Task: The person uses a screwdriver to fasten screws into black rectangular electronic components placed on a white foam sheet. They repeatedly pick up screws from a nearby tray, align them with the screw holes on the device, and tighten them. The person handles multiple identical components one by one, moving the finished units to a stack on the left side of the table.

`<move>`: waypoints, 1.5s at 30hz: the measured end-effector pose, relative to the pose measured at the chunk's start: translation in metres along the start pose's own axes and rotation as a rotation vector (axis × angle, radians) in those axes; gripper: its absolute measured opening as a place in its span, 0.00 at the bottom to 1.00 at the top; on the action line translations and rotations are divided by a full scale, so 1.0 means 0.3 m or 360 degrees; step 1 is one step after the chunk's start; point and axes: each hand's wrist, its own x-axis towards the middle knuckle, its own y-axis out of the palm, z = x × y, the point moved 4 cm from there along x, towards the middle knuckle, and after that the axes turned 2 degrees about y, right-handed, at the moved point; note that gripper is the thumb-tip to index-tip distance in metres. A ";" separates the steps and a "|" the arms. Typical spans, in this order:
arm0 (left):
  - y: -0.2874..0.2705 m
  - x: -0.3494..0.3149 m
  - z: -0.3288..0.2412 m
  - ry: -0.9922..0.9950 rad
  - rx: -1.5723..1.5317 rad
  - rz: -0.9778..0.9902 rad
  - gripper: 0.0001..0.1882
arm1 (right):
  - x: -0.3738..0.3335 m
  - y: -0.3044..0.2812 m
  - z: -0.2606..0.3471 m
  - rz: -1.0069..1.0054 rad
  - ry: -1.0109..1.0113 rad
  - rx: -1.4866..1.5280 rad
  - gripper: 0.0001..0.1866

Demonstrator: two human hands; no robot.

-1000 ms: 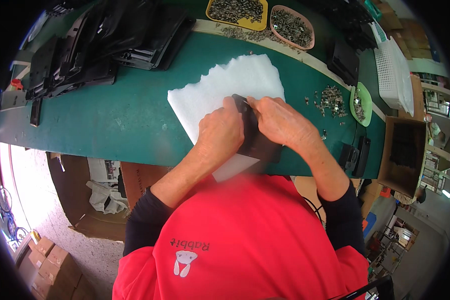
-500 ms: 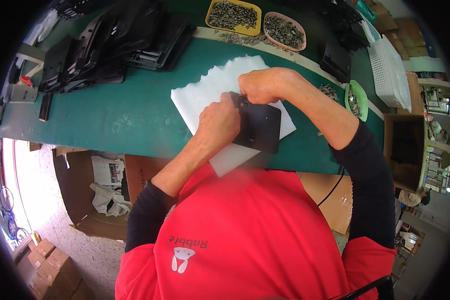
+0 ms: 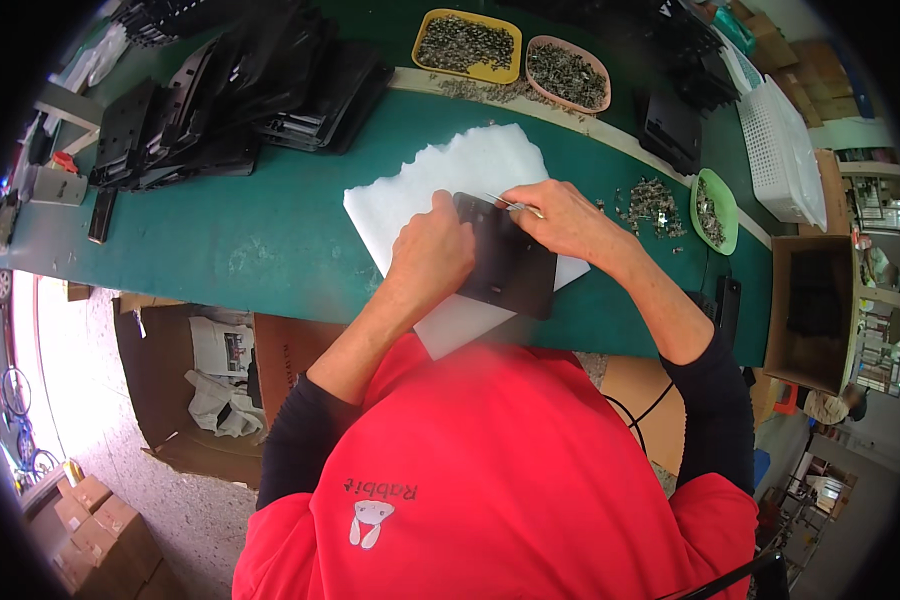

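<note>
A flat black plastic panel point(image 3: 515, 265) lies tilted over a white foam sheet point(image 3: 410, 180) on the green table. My left hand point(image 3: 432, 248) is closed on the panel's left edge, near its far left corner. My right hand point(image 3: 567, 220) is closed on a thin silvery metal tool point(image 3: 515, 205), whose tip points left over the panel's far edge. Whether the tip touches the panel I cannot tell.
Small metal parts fill a yellow tray point(image 3: 511, 72), a pink tray point(image 3: 604, 98) and a green tray point(image 3: 729, 215). Loose ones point(image 3: 652, 205) lie right of the foam. Black panels point(image 3: 325, 110) are stacked at left. A white basket point(image 3: 778, 150) and a cardboard box point(image 3: 848, 310) stand at right.
My right hand has moved right and toward me from the panel's far edge, and the metal tool now shows in it. The panel has shifted slightly toward me; my left hand still holds it.
</note>
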 end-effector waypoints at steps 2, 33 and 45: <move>0.005 0.003 0.004 -0.0010 0.0004 0.0017 0.14 | -0.035 0.010 0.027 -0.0006 0.0087 -0.0036 0.13; -0.006 0.013 -0.016 -0.0015 0.0005 0.0142 0.12 | -0.022 0.114 0.167 -0.0158 0.0027 -0.0794 0.16; 0.007 0.012 -0.011 0.0019 0.0017 0.0163 0.12 | 0.056 0.010 0.235 0.0228 -0.0125 -0.0920 0.09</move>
